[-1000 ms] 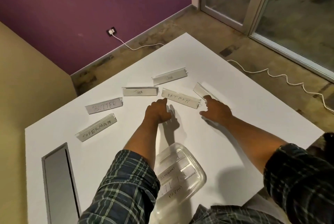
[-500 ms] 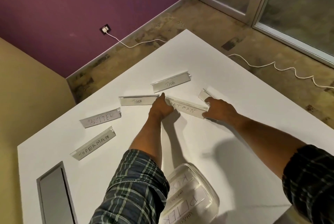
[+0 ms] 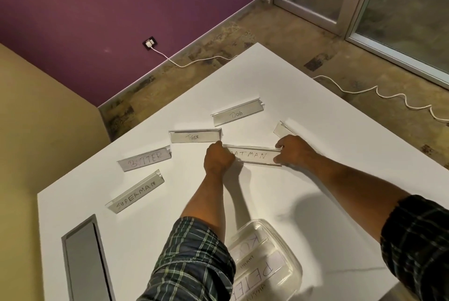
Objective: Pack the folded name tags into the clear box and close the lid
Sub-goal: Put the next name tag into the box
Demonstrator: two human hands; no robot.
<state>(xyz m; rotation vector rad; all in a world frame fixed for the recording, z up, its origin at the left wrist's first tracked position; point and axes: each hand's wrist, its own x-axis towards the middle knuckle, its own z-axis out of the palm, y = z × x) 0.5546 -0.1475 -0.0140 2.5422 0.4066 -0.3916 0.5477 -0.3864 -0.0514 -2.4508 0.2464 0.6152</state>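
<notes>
With my left hand (image 3: 218, 158) pinching one end of the BATMAN tag (image 3: 252, 156) and my right hand (image 3: 291, 150) pinching the other, I reckon the thing to do is lift it level, so the folded plastic doesn't spring open, then bring it back to the box (image 3: 289, 262) near my body and lay it flat beside the tags already inside. DOG (image 3: 237, 115), TIGER (image 3: 194, 137), BUTTER (image 3: 144, 158) and SUPERMAN (image 3: 136, 195) wait on the table (image 3: 315, 203).

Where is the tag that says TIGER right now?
In the head view the TIGER tag lies on the white table, left of centre, between the BUTTER tag and the DOG tag, just beyond the left hand.
</notes>
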